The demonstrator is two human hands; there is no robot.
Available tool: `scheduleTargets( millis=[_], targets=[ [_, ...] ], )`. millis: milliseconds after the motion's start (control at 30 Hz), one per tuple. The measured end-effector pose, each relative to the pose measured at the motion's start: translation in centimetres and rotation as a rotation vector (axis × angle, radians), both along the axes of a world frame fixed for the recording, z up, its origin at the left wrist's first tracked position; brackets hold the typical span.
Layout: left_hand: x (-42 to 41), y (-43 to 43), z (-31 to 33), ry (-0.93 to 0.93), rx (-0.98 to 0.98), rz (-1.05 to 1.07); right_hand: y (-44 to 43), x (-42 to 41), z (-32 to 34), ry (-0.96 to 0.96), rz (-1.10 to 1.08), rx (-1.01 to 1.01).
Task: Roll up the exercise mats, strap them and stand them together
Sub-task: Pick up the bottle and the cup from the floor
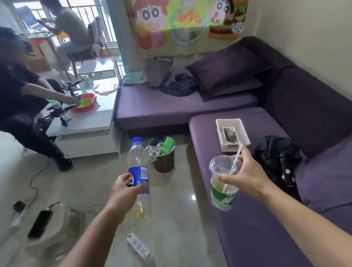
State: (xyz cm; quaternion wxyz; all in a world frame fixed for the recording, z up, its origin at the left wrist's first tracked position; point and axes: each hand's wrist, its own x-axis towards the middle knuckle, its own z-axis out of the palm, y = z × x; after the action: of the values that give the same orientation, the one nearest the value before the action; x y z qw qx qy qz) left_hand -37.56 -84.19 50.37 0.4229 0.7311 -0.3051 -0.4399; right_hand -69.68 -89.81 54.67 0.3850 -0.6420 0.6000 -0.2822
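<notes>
My left hand [125, 187] was wrapped around the blue label of a plastic bottle [139, 175], fingers clamped on its middle, the blue cap pointing up and away from me and a little yellowish liquid sitting at the bottom. My right hand [244, 174] gripped a clear plastic cup [222, 183] near its rim, fingers closed on it, with a white straw [236, 158] running up between my fingertips and some green drink left in the lower part. Both arms were stretched out in front of me, the bottle over the pale floor [174, 236], the cup at the edge of the purple sofa [337, 177].

I could not see any exercise mat anywhere near my fingers or elsewhere in view, so I could not tell where it lay.

Just beyond the bottle stood a small bin [163, 155] stuffed with rubbish. A white power strip [139, 246] lay on the floor below my left hand. On the sofa, a white box [232, 134] sat beyond the cup and a dark bundle of cloth [277, 159] lay just right of my right hand. Further off, a person in dark clothes [9, 96] bent over a white low table [86, 121].
</notes>
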Motion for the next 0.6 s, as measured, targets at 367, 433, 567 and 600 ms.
scheduleTargets(
  millis=[367, 433, 567, 600],
  targets=[
    [9.2, -20.0, -3.6, 0.071, 0.203, 0.084, -26.4, 11.6, -5.6, 0.051, 0.153, 0.091],
    [9.8, -23.4, -4.0, 0.112, 0.230, 0.102, -30.4, 14.1, -7.0, 0.061, 0.165, 0.119],
    [12.9, -32.1, -6.5, 0.184, 0.286, 0.128, -38.2, 19.0, -11.4, 0.073, 0.156, 0.192],
    [13.8, -34.5, -7.6, 0.214, 0.304, 0.132, -40.1, 20.1, -12.9, 0.079, 0.148, 0.209]
  ],
)
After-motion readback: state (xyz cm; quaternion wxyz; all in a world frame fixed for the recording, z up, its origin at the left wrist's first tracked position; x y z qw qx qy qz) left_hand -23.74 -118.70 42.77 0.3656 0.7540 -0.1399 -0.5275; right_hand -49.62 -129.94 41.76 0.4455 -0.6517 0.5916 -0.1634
